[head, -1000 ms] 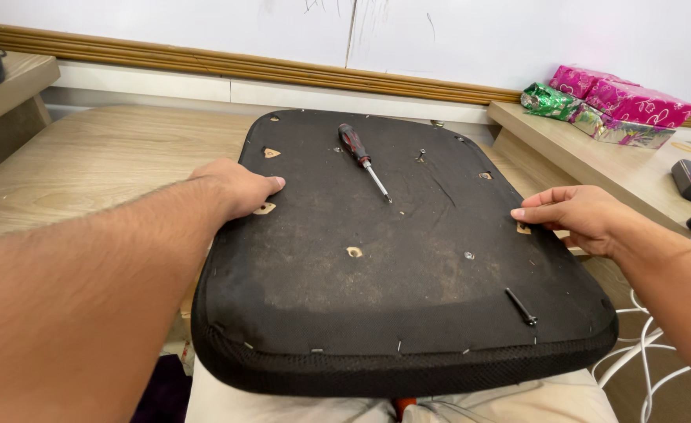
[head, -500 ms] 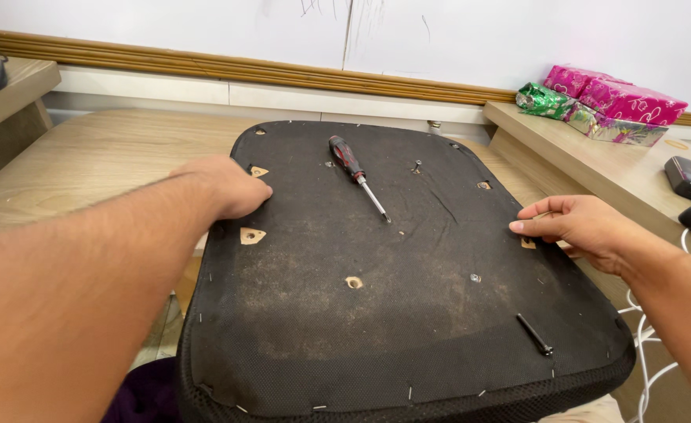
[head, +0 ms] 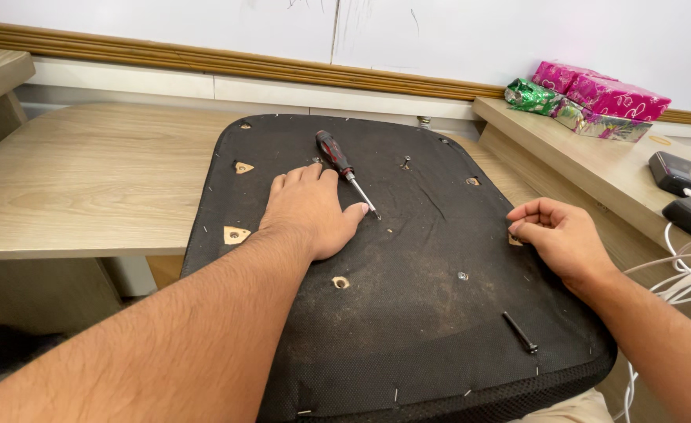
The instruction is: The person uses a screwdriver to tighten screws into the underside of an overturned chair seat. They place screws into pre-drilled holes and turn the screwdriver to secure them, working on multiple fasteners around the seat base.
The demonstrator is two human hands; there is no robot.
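Observation:
A black fabric-covered chair seat pad (head: 424, 313) lies upside down, partly on a wooden desk (head: 87, 180) and partly over my lap. My left hand (head: 310, 210) rests flat on its middle, fingers apart, thumb tip beside the shaft of a red-and-black screwdriver (head: 344, 168) lying on the pad. My right hand (head: 561, 235) touches the pad's right edge with fingers curled, holding nothing I can see. A loose black bolt (head: 520, 332) lies near the pad's front right corner. Several screw holes show in the pad.
A side shelf (head: 596, 164) on the right carries pink and green wrapped boxes (head: 588, 95), dark power adapters (head: 678, 172) and white cables (head: 674, 274). A wall with wooden trim runs along the back.
My left hand moved from the pad's left edge onto its middle, next to the screwdriver. The pad has shifted slightly on the desk. My right hand stays at the right edge.

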